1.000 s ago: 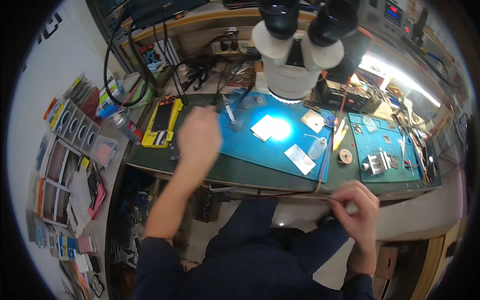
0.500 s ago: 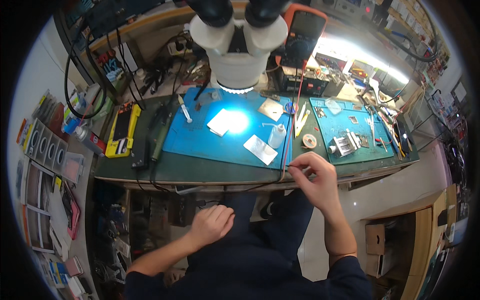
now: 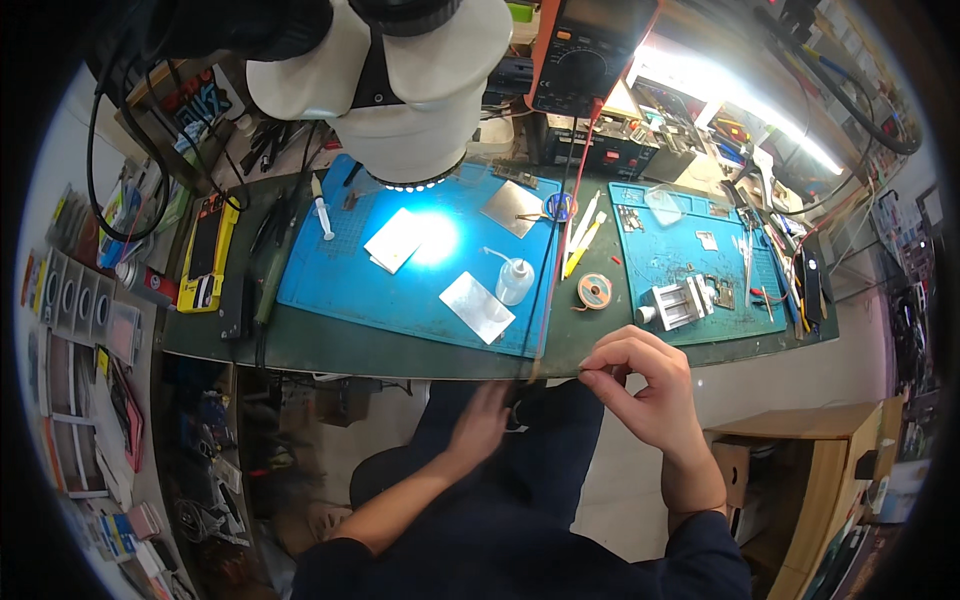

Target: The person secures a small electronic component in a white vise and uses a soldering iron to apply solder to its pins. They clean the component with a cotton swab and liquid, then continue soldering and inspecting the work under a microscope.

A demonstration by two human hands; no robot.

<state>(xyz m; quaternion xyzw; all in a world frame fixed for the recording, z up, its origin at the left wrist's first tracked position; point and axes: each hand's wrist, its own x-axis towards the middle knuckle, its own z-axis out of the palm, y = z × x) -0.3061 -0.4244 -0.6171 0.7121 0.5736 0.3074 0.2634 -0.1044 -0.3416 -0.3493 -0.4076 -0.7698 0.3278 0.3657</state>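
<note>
My right hand (image 3: 645, 385) is closed in a pinch just off the bench's front edge. Whatever lies between its thumb and forefinger, if anything, is too small to name. My left hand (image 3: 480, 425), smeared by motion, is over my lap below the bench edge, so its fingers are unclear. Between the two hands, a red and a black lead (image 3: 550, 290) hang from the orange multimeter (image 3: 585, 65) across the mat. Nearest on the bench are a solder wick spool (image 3: 594, 291), a clear dropper bottle (image 3: 515, 282) and a silvery flat sheet (image 3: 477, 307).
A white microscope (image 3: 400, 130) with a lit ring overhangs the blue mat (image 3: 340, 290). White sheets (image 3: 393, 240) and a syringe (image 3: 321, 210) lie there. The right mat (image 3: 700, 335) bears a small metal vise (image 3: 682, 302). A wooden cabinet (image 3: 800, 422) stands at the lower right.
My left hand has moved right and slightly up toward the hanging leads. My right hand has drawn back from the mat's edge, still pinched. The view has shifted, moving the microscope left.
</note>
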